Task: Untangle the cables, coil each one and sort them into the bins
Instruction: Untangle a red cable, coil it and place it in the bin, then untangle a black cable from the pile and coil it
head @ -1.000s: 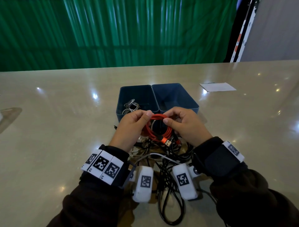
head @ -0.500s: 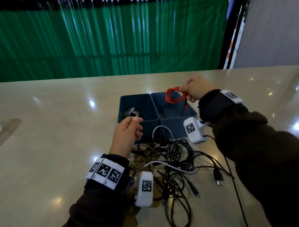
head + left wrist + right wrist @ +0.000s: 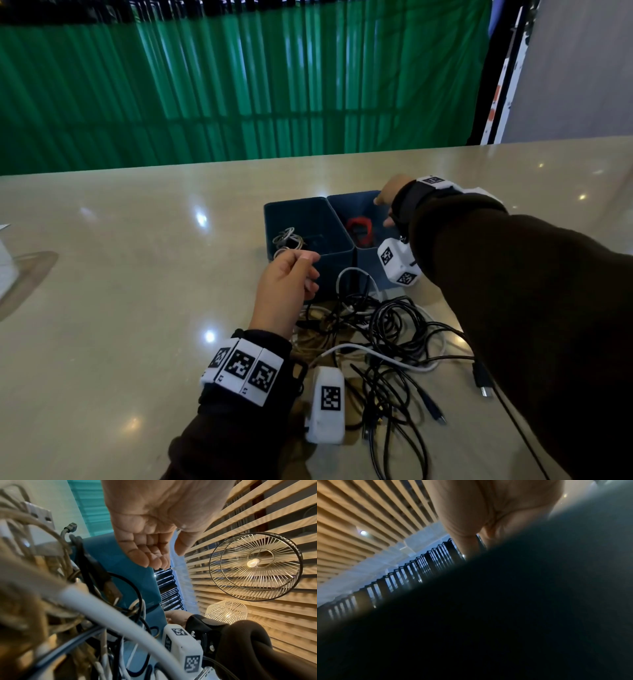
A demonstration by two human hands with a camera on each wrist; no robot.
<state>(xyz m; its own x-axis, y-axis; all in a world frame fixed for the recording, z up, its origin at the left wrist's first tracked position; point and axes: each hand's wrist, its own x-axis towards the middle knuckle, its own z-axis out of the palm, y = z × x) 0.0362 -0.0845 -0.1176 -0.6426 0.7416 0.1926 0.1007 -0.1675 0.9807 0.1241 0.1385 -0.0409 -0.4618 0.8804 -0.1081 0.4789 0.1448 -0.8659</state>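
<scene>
Two blue bins stand side by side: the left bin (image 3: 294, 202) holds a coiled white cable (image 3: 287, 240), and the right bin (image 3: 352, 196) holds the coiled red cable (image 3: 359, 228). My right hand (image 3: 387, 205) hovers over the right bin's far right rim, fingers loose, holding nothing; in the right wrist view only its palm (image 3: 479, 513) shows above a dark bin wall. My left hand (image 3: 301, 270) hangs loosely curled and empty at the left bin's front wall, its bare palm (image 3: 154, 555) plain in the left wrist view. A tangle of black and white cables (image 3: 387, 325) lies in front of the bins.
The beige table (image 3: 137, 274) stretches wide to the left. A loose black USB plug (image 3: 483, 380) lies at the tangle's right side. A white object (image 3: 5, 267) sits at the far left edge. A green curtain hangs behind the table.
Both hands held the red coil over the tangle; my right hand carried it to the right bin and let it go. My left hand released it and stayed by the left bin.
</scene>
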